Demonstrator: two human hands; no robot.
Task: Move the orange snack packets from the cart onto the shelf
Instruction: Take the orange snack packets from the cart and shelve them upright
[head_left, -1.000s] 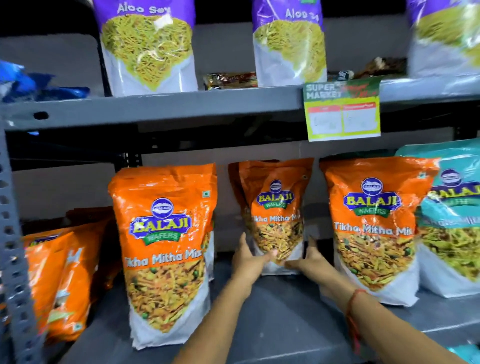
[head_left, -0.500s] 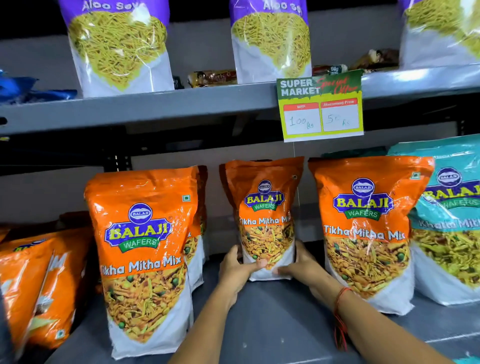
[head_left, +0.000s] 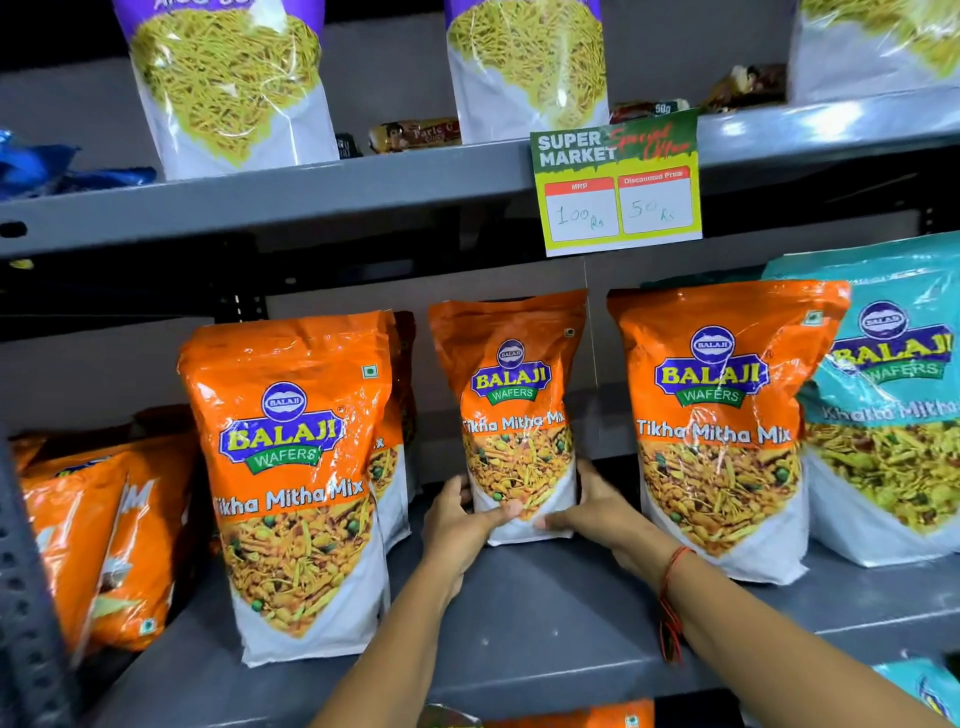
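Note:
An orange Tikha Mitha Mix packet (head_left: 511, 395) stands upright at the middle back of the grey shelf (head_left: 545, 623). My left hand (head_left: 462, 525) grips its lower left corner and my right hand (head_left: 597, 514) grips its lower right corner. A larger-looking orange packet (head_left: 291, 467) stands in front on the left, with another one behind it. A third orange packet (head_left: 722, 415) stands to the right. Several orange packets (head_left: 104, 540) lean at the far left. The cart is out of view.
Teal Balaji packets (head_left: 893, 395) stand at the right end of the shelf. The upper shelf (head_left: 311, 192) carries purple-topped sev packets (head_left: 228, 88) and a price tag (head_left: 618, 192) hangs from its edge. A perforated upright (head_left: 26, 597) stands at the left.
Both hands have closed around the bottom of the middle orange packet and it now stands more upright. The view has shifted closer and slightly down.

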